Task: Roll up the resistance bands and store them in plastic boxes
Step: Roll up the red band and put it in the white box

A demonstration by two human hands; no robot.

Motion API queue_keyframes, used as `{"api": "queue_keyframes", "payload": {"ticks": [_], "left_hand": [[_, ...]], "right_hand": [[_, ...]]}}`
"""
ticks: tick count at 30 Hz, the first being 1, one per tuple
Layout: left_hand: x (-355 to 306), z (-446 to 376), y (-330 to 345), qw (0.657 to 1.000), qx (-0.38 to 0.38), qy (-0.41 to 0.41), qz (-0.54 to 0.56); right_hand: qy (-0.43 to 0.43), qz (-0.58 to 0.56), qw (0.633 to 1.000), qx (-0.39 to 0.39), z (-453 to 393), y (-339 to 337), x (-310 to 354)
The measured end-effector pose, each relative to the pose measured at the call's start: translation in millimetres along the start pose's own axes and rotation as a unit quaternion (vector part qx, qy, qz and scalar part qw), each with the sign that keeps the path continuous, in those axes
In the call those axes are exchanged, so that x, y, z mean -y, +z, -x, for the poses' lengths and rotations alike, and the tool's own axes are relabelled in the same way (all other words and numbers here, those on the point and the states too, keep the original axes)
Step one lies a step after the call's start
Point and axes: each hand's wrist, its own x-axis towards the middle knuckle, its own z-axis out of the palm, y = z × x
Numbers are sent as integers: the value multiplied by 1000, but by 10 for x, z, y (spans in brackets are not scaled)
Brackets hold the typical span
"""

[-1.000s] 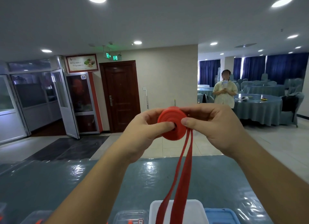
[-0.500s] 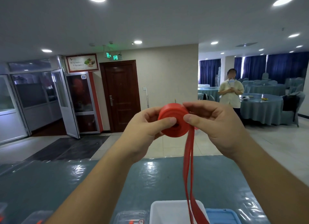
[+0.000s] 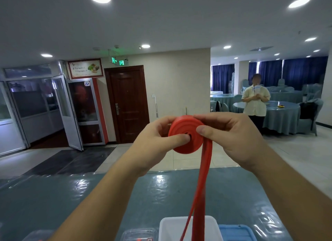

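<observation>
A red resistance band [image 3: 186, 134], wound into a flat coil, is pinched between the fingers of the left hand [image 3: 154, 147] and right hand [image 3: 233, 138], both closed on it, thumbs pressed against its near face. The coil is held in the air above the counter [image 3: 71, 192]. Two loose rubbery tails are seen hanging straight down, in front of a white plastic box [image 3: 170, 228]. A blue lid [image 3: 235, 231] lies just to its right, a clear plastic box [image 3: 138, 234] to its left, both cut off by the frame. The counter is covered in glossy teal sheeting. Beyond, a dark wooden door [image 3: 127, 104], glass doors [image 3: 36, 106], round clothed tables [image 3: 283, 115] and a standing person [image 3: 256, 100] are visible.
</observation>
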Motion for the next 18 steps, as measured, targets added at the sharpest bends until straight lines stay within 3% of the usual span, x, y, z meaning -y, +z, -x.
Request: {"api": "queue_keyframes", "payload": {"ticks": [3,7,12,18], "left_hand": [[-59,-1,-53,1000,13,-1,-18],[-54,53,40,992,-31,-18,124],[-57,47,-9,1000,9,-9,-24],[20,57,97,996,-52,1,72]], "right_hand": [[-7,-1,1000,-3,12,17,12],[-9,-80,995,-52,34,13,-15],[14,2,1000,-4,35,-44,-15],[16,-53,998,-28,33,-15,-21]]}}
